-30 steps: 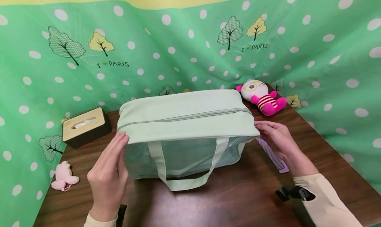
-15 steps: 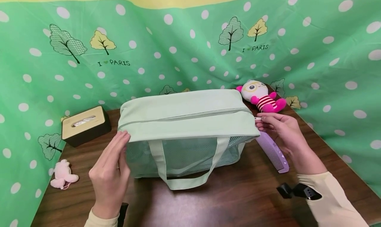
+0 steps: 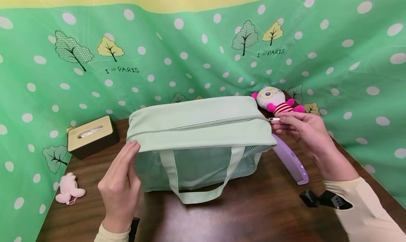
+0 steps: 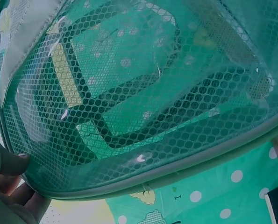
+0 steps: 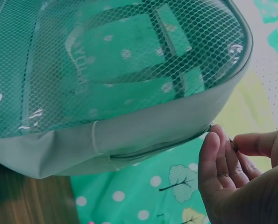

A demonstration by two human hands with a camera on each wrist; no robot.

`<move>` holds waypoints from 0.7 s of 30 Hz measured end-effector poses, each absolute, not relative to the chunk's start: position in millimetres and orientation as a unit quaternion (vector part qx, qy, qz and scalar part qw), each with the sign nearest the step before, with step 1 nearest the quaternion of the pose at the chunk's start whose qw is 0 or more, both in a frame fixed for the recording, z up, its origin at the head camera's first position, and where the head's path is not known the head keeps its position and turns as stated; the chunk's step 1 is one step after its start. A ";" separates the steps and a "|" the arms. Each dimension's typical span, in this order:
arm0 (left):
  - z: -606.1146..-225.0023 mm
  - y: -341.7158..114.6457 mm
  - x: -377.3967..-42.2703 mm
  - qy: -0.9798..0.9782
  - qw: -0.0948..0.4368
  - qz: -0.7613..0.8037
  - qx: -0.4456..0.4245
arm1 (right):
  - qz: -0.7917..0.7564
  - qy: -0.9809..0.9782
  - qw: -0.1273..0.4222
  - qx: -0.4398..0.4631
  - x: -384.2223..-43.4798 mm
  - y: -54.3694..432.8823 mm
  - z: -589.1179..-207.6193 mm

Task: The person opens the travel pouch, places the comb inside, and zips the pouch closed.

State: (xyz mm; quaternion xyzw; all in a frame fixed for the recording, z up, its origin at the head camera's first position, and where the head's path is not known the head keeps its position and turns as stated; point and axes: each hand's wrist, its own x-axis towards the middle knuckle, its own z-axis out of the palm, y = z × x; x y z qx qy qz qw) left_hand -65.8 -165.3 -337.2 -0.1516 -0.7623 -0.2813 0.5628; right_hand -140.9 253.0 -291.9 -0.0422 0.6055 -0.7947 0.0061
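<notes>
A pale green handbag with clear, mesh-patterned sides stands on the wooden table, its front strap hanging down. Along its top runs a zipper, whose two edges lie together there. At the upper left corner, my left hand grips the bag's edge; the left wrist view shows the thumb on the mesh side and fingers beyond the edge. My right hand, at the bag's right end, pinches the metal zipper pull between thumb and fingers. In the right wrist view the zipper continues down the bag's end.
A purple comb lies under the right wrist. Behind the right hand sits a pink and white plush toy, partly covered. To the left are a tissue box and a small pink plush. A green dotted curtain surrounds the table.
My right hand has risen along the bag's right end with the zipper pull, which now shows near the top edge. More of the comb is uncovered. The left hand stays at its corner.
</notes>
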 end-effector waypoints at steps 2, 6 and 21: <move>-337.7 -164.8 -65.5 -0.761 0.563 -0.285 -0.149 | -0.793 0.607 0.007 -0.047 -141.3 251.0 -288.5; -338.1 -164.1 -65.9 -0.760 0.561 -0.295 -0.146 | -0.787 0.613 0.005 -0.068 -141.4 246.5 -282.6; -336.9 -164.4 -67.0 -0.759 0.557 -0.308 -0.140 | -0.684 0.728 0.037 -0.027 -140.3 213.9 -246.6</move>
